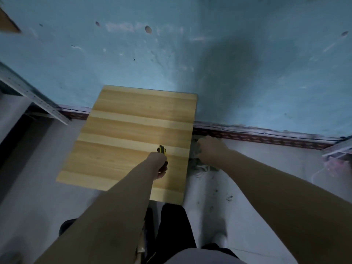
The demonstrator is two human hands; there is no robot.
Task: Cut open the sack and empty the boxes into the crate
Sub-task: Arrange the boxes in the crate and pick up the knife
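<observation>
My left hand (159,164) is closed around a yellow-and-black utility knife (162,150), held over the right part of a wooden table top (123,134). Just right of the table, my right hand (209,149) grips the bunched grey top of a white sack (207,199). The sack stands on the floor between the table's right edge and my right arm, and its white body carries dark smudges. I see no boxes and no crate in this view.
A blue wall (171,54) with a dark patterned skirting strip (266,137) rises behind the table. Grey metal shelving (28,96) stands at the left, and another shelf corner (337,149) shows at the far right. Dark trousers (171,225) show below.
</observation>
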